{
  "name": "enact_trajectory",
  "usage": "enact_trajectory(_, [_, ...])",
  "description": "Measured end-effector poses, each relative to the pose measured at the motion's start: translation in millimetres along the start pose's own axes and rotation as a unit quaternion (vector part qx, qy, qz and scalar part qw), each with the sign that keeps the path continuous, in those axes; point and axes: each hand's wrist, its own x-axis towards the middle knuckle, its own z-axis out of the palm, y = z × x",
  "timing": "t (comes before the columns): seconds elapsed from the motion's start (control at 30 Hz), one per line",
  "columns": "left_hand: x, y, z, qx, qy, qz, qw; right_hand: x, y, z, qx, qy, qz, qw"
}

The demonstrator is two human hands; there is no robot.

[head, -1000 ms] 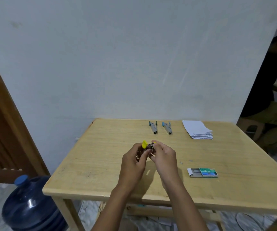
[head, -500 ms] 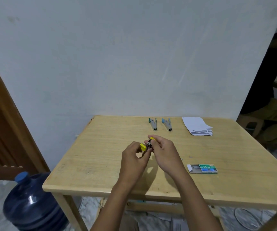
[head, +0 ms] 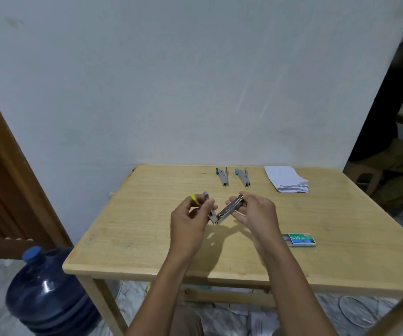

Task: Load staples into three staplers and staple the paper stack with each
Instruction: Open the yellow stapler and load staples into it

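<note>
Head view. Progress, as judged: early, at the loading of stapler 1 of 3.

The yellow stapler is held above the desk, hinged open in a V. The left hand pinches the yellow-tipped arm. The right hand grips the bare metal magazine arm. Whether staples sit in the channel cannot be told.

The teal stapler and blue stapler lie side by side near the far edge. The paper stack lies right of them, well apart from both hands. Any staple in it is too small to see.

The staple box lies near the right forearm, its tray slid partly out.

Materials:
- Staplers: slim, bright steel with plastic end caps.
- Paper: white, loosely squared, edges fanned.
- Box: green printed card.
- Desk: pale, matte, grained wood.
- Water jug on the floor at left: glossy dark-blue plastic.
</note>
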Motion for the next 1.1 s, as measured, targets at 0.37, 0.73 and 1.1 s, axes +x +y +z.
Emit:
enact_trajectory(0.37, [23.5, -2.7, -12.2, -0.473, 0.162, -0.189, 0.845, -21.2, 17.3, 0.9, 0.11, -0.187, 0.178, 0.96])
enact_trajectory(0.73, [31.8, 1.4, -18.3, -0.364, 0.011, -0.238, 0.9, -22.6, 4.3, 2.8, -0.266, -0.295, -0.017, 0.917])
enact_trajectory(1.1, [2.1, 8.1, -5.9, -0.246, -0.156, -0.272, 0.917, -20.9, 9.3, 7.3, -0.401, -0.17, -0.326, 0.839])
